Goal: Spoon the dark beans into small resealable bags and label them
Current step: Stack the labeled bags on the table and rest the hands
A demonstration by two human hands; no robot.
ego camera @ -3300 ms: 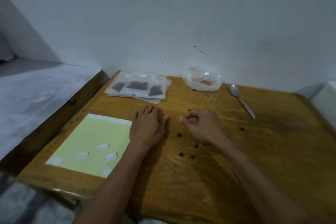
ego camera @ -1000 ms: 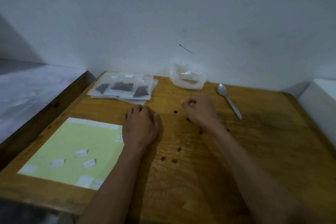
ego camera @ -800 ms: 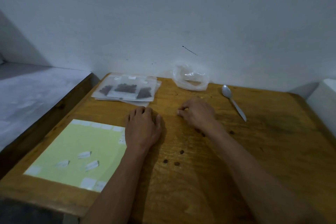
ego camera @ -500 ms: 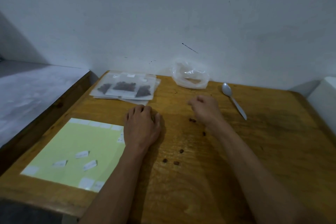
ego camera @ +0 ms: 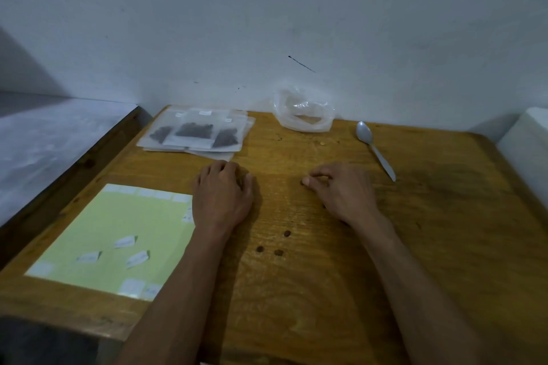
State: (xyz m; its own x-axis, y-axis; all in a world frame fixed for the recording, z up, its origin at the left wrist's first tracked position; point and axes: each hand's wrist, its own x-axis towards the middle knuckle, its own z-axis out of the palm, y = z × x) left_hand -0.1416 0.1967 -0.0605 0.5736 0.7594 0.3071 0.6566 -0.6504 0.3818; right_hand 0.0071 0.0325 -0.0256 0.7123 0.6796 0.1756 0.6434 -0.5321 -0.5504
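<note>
Several small resealable bags [ego camera: 195,134] holding dark beans lie stacked at the table's back left, white labels on their tops. Three loose dark beans [ego camera: 278,252] lie on the wood between my forearms. My right hand [ego camera: 341,192] rests mid-table, its thumb and fingertip pinching a dark bean [ego camera: 303,182] against the surface. My left hand [ego camera: 222,198] rests palm down on the table, holding nothing, beside the yellow-green label sheet [ego camera: 112,234]. A metal spoon [ego camera: 375,149] lies to the right of my right hand. A crumpled clear plastic bag [ego camera: 302,112] sits by the wall.
The wooden table [ego camera: 444,231] stands against a white wall. A grey ledge [ego camera: 44,139] runs along its left side and a white box [ego camera: 530,139] stands at the right edge. Several loose white labels [ego camera: 126,241] lie on the sheet.
My right hand has moved back from near the clear bag and a little left, and now pinches a loose bean. My left hand has stayed in place.
</note>
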